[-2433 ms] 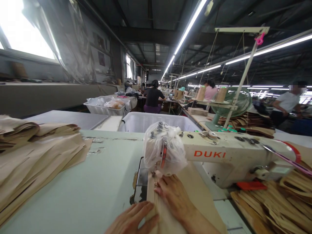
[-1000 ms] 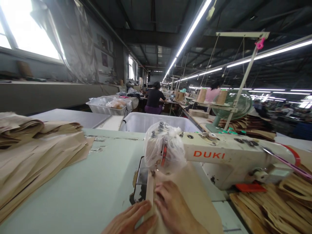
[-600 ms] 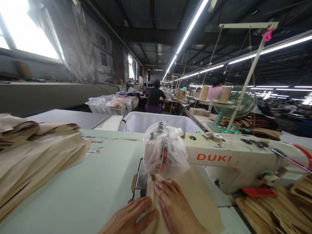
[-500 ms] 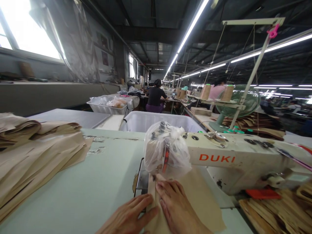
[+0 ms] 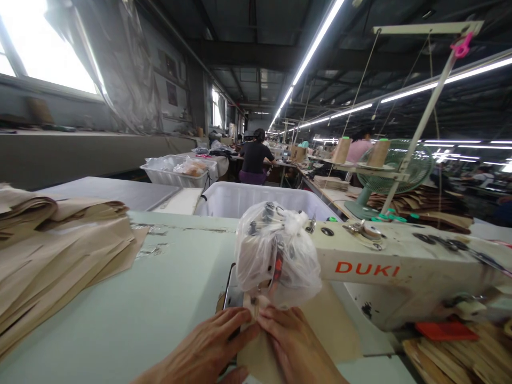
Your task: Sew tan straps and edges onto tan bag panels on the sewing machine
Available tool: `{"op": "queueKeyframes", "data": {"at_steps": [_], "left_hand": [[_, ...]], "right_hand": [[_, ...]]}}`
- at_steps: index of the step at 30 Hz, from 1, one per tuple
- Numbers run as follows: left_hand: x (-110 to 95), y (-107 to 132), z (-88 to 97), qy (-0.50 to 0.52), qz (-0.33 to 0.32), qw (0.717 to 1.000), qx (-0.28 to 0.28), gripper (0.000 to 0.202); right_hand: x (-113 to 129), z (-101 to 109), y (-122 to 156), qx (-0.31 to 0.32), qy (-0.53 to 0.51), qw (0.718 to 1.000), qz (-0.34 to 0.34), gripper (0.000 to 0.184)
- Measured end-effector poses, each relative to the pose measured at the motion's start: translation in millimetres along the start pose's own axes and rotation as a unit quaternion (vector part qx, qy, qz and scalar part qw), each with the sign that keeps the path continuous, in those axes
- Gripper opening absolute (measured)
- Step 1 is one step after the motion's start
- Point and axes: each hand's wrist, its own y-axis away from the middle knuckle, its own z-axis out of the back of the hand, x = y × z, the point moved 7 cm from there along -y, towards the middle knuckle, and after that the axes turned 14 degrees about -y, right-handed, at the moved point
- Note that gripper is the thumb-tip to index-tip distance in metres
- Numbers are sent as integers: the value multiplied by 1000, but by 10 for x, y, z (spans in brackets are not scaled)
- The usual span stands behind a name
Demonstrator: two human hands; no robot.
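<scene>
My left hand (image 5: 208, 349) lies flat with fingers stretched out on the left edge of a tan fabric piece (image 5: 340, 330). My right hand (image 5: 294, 346) presses flat on the same piece, fingertips just below the needle area. Both hands meet in front of the head of a white DUKI sewing machine (image 5: 384, 266), whose head is wrapped in a clear plastic bag (image 5: 276, 253). The needle itself is hidden by the bag.
A stack of tan fabric pieces (image 5: 60, 256) lies at the left of the pale green table (image 5: 160, 298). More tan pieces (image 5: 460, 357) pile at the right. A white bin (image 5: 256, 200) stands behind the machine; a thread stand (image 5: 420, 122), a green fan (image 5: 396, 168) and seated workers (image 5: 253, 160) are beyond.
Both hands have slid forward with the fabric toward the machine head, and the fingertips now meet right under the bag. The view has shifted slightly left.
</scene>
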Motion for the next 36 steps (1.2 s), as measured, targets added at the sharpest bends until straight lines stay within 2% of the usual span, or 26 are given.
{"op": "queueKeyframes", "data": {"at_steps": [3,7,9,15,21,26,32,36], "left_hand": [[25,-40,-10,-1,-8,1000,5,50],[81,-68,-50,-5,0,1000,9,52],[114,-60,-99,1,6,1000,14,53],[169,-11,-259,10,29,998,59,65],[177,34,-353,48,36,996,69,72],[200,72,-481,86,65,984,142,66],[221,25,-473,116,81,977,161,63],[244,2,-497,128,83,974,168,67]], "right_hand": [[-49,-4,-25,-24,-10,999,-20,33],[-132,-13,-69,-31,-20,996,-87,37],[-134,16,-96,-34,-26,994,-99,36],[-74,123,-159,-17,-30,995,-94,33],[-81,122,-134,-9,-5,994,-112,41],[-76,106,-96,-28,24,996,-85,40],[-100,71,-65,-66,49,995,-52,44],[-142,17,-33,-55,69,994,-59,46]]}}
